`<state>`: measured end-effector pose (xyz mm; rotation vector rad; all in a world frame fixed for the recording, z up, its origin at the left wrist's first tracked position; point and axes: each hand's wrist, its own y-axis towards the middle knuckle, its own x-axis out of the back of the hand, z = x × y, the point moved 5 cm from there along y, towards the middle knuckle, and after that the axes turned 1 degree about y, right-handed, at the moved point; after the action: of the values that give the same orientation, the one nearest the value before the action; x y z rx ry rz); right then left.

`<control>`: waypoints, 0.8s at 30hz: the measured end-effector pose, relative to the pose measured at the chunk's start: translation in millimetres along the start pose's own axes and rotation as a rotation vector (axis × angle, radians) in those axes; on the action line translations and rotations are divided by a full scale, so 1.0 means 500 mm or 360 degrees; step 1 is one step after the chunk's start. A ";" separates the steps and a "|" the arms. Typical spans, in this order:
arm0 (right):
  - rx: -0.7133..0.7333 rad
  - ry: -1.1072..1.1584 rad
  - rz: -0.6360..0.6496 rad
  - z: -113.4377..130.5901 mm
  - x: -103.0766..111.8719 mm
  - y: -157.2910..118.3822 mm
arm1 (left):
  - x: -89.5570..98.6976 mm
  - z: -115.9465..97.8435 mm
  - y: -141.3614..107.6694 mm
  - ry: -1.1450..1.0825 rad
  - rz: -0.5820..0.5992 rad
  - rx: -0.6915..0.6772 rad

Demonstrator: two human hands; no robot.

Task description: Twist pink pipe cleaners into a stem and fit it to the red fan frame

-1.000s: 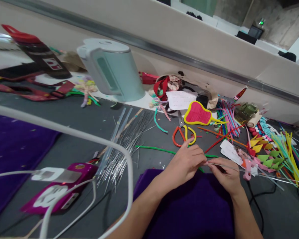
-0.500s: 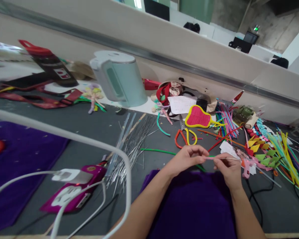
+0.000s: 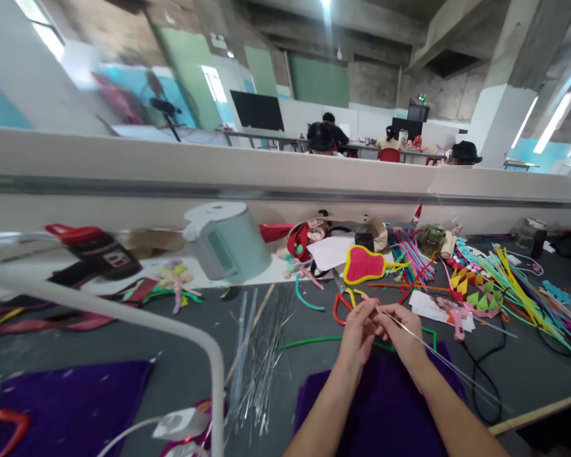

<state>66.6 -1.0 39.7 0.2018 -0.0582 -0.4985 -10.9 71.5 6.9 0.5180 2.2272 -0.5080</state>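
Clock directions taken from the fingertips. Dark grey table (image 3: pixel 181 374) under everything. Purple cloth (image 3: pixel 385 406) at six o'clock, both forearms over it. Pale blue kettle (image 3: pixel 228 247) at ten o'clock, well apart; dark bottle (image 3: pixel 109 257) farther out, just past nine. Bundle of silvery wires (image 3: pixel 266 355) between eight and nine, its long axis roughly away from the person.

Left hand (image 3: pixel 359 333) and right hand (image 3: pixel 402 333) meet above the cloth's far edge, fingertips almost touching. Red panel (image 3: pixel 361 263) with yellow rim at eleven, near. Scissors (image 3: pixel 337 311), red and yellow handles, between nine and ten, just beside the left hand, not held.

Key relation: thin wire (image 3: pixel 438 355) leaves the pinch toward four o'clock, long axis slanting back over the right hand and forearm, so the right is nearer its long free end. Right fingers pinched on it near the tip; one strand or two, can't tell. Small pink strand (image 3: pixel 377 308) at the tip end, pinched by the left fingertips.

Writing: sheet of paper (image 3: pixel 330 251) at half past ten, no legible text; bottle label (image 3: pixel 114 259) unreadable. No brand legible.
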 end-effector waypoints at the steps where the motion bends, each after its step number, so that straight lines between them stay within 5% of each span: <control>1: 0.0076 -0.0090 0.0020 0.015 0.011 -0.002 | -0.004 -0.016 0.003 -0.0003 0.0008 0.0001; 3: 0.0131 -0.0129 -0.0020 0.038 0.047 -0.006 | -0.013 -0.048 0.013 0.0014 0.0036 0.0001; 5: -0.0072 0.0100 0.0005 0.042 0.077 -0.010 | -0.022 -0.072 0.025 0.0112 0.0069 0.0017; 10: -0.0552 0.0538 0.0579 0.034 0.056 -0.038 | -0.048 -0.097 0.045 0.0521 0.0112 -0.0036; 17: -0.0675 0.0815 0.0499 -0.004 0.022 -0.039 | -0.084 -0.104 0.047 0.0486 0.0303 0.0029; 24: -0.0783 0.1157 0.0595 -0.044 0.024 -0.038 | -0.105 -0.053 0.049 0.0558 0.0388 0.0189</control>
<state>70.6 -19.1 14.6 -0.1196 0.7198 -0.0353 18.1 95.0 58.9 0.9919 2.4246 -0.4492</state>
